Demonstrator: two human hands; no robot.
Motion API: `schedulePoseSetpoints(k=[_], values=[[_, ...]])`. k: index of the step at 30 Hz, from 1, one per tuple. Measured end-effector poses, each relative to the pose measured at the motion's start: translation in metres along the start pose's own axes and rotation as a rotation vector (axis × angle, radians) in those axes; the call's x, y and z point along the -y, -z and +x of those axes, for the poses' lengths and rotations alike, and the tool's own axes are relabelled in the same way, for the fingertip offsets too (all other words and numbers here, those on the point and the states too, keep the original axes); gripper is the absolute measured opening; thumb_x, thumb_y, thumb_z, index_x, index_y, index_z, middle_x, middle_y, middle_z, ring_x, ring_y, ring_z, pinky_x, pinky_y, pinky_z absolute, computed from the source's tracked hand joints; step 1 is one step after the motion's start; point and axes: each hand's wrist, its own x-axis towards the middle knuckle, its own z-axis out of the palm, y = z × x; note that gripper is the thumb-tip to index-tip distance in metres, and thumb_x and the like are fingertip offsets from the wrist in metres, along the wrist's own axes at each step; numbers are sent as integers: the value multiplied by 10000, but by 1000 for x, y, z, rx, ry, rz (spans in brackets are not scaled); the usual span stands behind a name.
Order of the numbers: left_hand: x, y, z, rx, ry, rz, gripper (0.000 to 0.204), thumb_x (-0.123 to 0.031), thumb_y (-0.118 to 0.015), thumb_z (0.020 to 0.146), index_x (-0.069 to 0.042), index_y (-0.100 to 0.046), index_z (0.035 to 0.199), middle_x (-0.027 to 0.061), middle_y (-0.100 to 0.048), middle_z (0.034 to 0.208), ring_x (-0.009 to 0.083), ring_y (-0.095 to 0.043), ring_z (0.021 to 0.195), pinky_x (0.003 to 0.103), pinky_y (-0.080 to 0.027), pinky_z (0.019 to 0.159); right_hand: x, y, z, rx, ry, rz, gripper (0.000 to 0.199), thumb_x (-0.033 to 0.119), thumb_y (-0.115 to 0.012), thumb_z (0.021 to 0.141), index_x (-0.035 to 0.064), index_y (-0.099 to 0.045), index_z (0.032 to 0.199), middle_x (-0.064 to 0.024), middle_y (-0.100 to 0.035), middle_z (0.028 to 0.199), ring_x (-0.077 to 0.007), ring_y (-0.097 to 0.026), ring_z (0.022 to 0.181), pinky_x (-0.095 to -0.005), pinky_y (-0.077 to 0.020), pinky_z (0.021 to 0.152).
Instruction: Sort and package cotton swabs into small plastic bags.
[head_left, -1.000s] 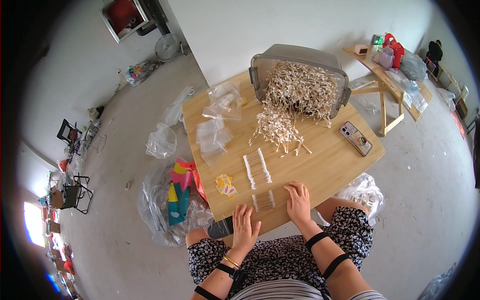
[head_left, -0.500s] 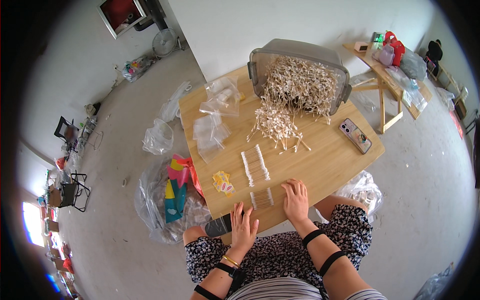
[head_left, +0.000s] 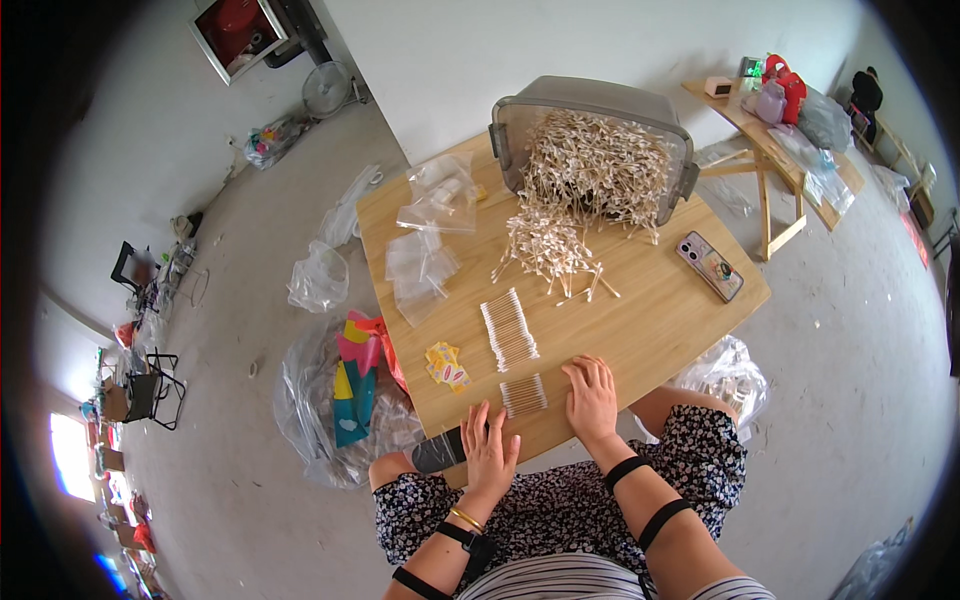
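My left hand [head_left: 488, 452] rests at the near edge of the wooden table [head_left: 640, 320], fingers stretched and slightly apart, holding nothing. My right hand [head_left: 593, 402] lies palm down on the tabletop, its fingers extended and nothing in them. Between the hands and just beyond them is a short row of cotton swabs [head_left: 524, 396]. A longer row of cotton swabs [head_left: 509, 331] lies side by side behind it. To their left sits a small pile of yellow and white labels [head_left: 446, 367]. Farther back, a loose heap of cotton swabs [head_left: 548, 245] spills from a grey plastic bin [head_left: 600, 92] tipped on its side.
Clear zip bags [head_left: 422, 262] lie on the table's left part, and a phone [head_left: 710, 266] on its right. Plastic bags [head_left: 310, 400] with colourful packaging stand on the floor at left. A second wooden table [head_left: 745, 120] holds bags at the far right.
The view has shifted very slightly. Both hands stay where they were, and the cotton swabs and labels have not moved.
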Motion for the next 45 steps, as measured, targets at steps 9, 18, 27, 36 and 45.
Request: schedulePoseSetpoints(k=[9, 18, 27, 36, 45], values=[[-6, -1, 6, 31, 41, 13, 590, -399, -479, 1016, -96, -356, 1507, 201, -240, 1570, 430, -202, 1467, 615, -109, 1191, 0, 0, -1, -7, -3, -4, 382, 53, -589, 774, 60, -598, 1156, -112, -562, 1225, -289, -486, 1267, -457, -325, 1166], [-9, -5, 10, -11, 88, -16, 594, -425, -454, 1021, -87, -362, 1501, 186, -260, 1569, 404, -197, 1476, 597, -92, 1196, 0, 0, 0, -20, 5, -1, 364, 58, -599, 773, 62, -609, 1137, -98, -570, 1214, -279, -491, 1262, -454, -334, 1163], [-9, -5, 11, 18, 104, -18, 676, -529, -380, 1026, -103, -291, 1542, 191, -222, 1591, 399, -159, 1491, 618, -45, 1189, 0, 0, 0, -21, 3, -6, 350, 67, -602, 790, 65, -615, 1139, -97, -571, 1215, -276, -493, 1262, -451, -338, 1160], [-8, -8, 21, 65, 91, 63, 733, -564, -369, 1015, -78, -263, 1553, 204, -183, 1609, 428, -117, 1497, 663, -23, 1175, -2, -1, -1, -13, 4, -2, 359, 76, -611, 787, 68, -619, 1146, -92, -571, 1224, -274, -491, 1267, -448, -341, 1159], [-8, -11, 23, 36, 84, 42, 737, -562, -381, 1012, -70, -268, 1550, 205, -198, 1605, 432, -118, 1498, 671, -31, 1170, -3, -3, -2, -18, 3, -6, 357, 76, -611, 786, 68, -622, 1143, -93, -576, 1218, -279, -494, 1265, -446, -342, 1158]])
